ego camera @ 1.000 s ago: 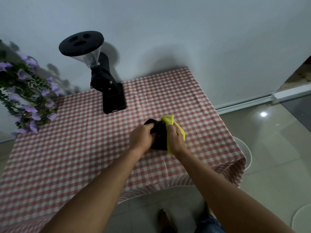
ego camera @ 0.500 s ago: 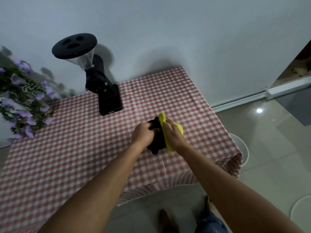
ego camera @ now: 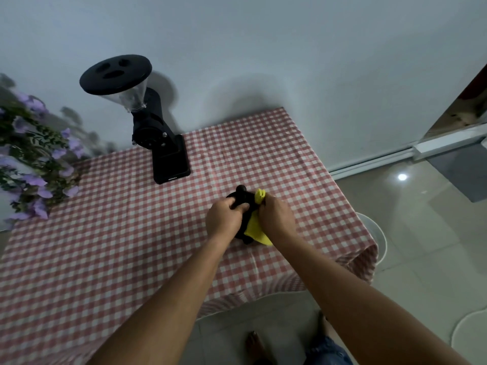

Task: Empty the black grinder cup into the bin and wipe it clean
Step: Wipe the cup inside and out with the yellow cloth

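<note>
Matt black cup [ego camera: 243,206]; soft yellow cloth [ego camera: 257,229]; glossy floor tiles [ego camera: 421,233]

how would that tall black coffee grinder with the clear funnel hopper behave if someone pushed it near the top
The tall black coffee grinder probably tips rather than slides: its wide black-lidded hopper overhangs a narrow base. The red-checked tablecloth under it may bunch and drag along. It leans in this wide-angle view, so true balance is uncertain.

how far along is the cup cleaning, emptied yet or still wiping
Emptying can't be confirmed: the cup's inside is hidden. In hand: the left hand grips the black grinder cup above the checked tablecloth, and the right hand presses the yellow cloth against it. Left: finishing the wipe, probably returning the cup to the grinder.
</note>
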